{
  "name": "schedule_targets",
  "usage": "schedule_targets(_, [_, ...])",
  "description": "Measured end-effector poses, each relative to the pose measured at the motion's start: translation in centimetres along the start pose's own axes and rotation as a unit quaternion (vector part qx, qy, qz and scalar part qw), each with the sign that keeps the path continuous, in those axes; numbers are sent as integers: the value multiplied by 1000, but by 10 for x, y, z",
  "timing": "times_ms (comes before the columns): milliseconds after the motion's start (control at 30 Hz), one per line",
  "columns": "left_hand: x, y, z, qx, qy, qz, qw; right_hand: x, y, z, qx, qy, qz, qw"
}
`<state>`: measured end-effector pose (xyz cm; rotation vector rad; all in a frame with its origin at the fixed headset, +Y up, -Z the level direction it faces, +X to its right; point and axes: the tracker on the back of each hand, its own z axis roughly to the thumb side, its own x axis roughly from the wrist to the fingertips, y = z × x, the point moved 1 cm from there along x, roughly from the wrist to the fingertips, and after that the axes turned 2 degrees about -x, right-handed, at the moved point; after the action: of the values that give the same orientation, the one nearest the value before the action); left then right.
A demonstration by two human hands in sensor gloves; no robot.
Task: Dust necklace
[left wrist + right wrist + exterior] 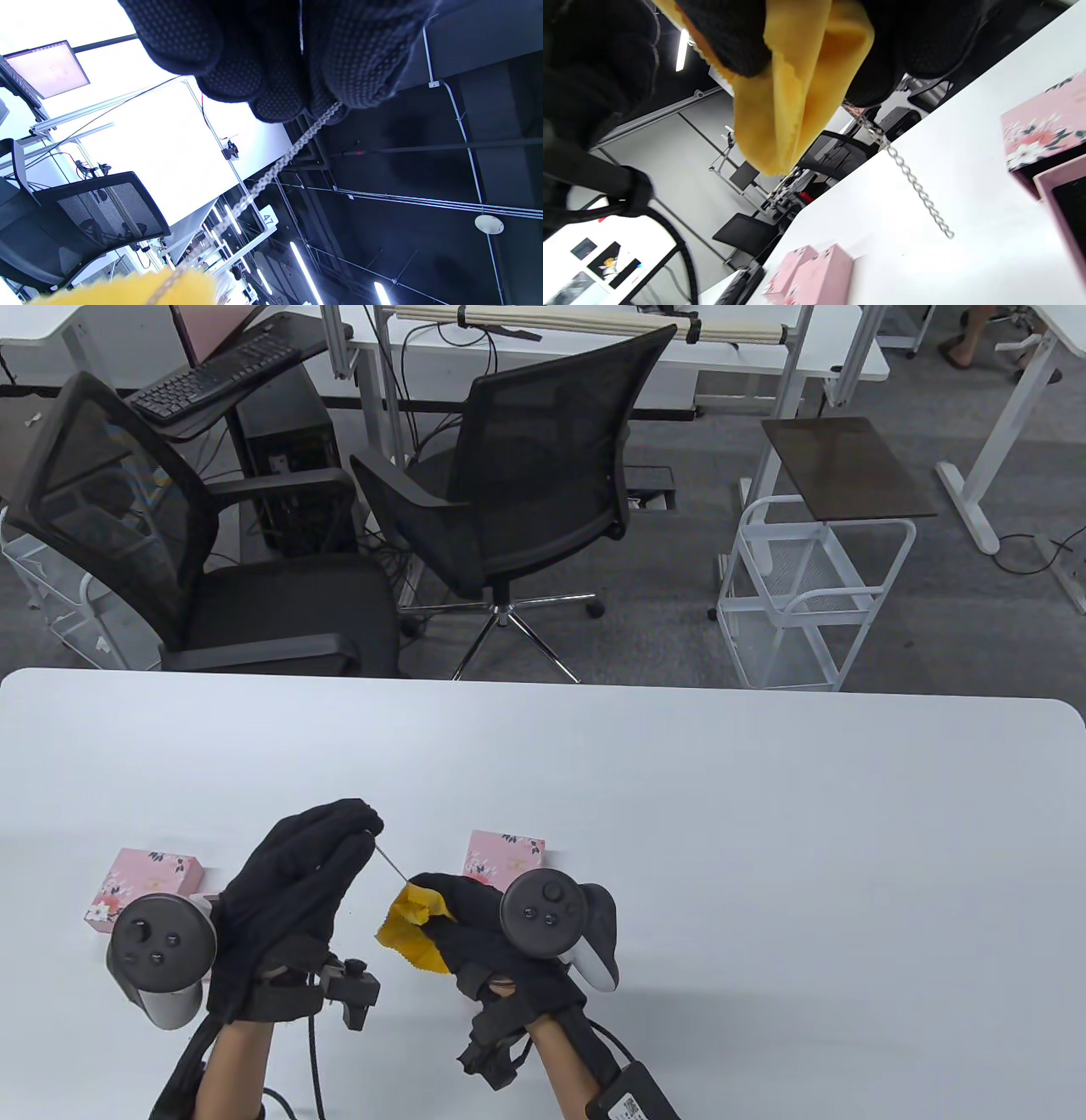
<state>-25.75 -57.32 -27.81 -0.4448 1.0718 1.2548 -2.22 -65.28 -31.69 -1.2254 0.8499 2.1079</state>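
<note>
Table view shows the left hand (293, 882) pinching the necklace (389, 861) taut above the bench (764, 848), its line slanting down-right into the yellow cloth (411, 929) that the right hand (475, 933) grips around it.

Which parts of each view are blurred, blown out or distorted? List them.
Table view: sharp, evenly lit, lines bow at the edges. Left wrist view: window blown out white, yellow cloth out of focus, chain sharp near the left hand. Right wrist view: tilted; near pink box soft.
</note>
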Motion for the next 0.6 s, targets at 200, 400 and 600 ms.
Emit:
schedule_targets(200, [-1, 0, 0, -11, 0, 18, 1000, 1, 9, -7, 8, 21, 11, 1000])
schedule_targets(400, [-2, 5, 1, -38, 3, 35, 999, 7, 24, -14, 20, 12, 93, 995])
schedule_targets(600, [-2, 7, 1, -42, 1, 40, 998, 7, 34, -20, 2, 29, 81, 996])
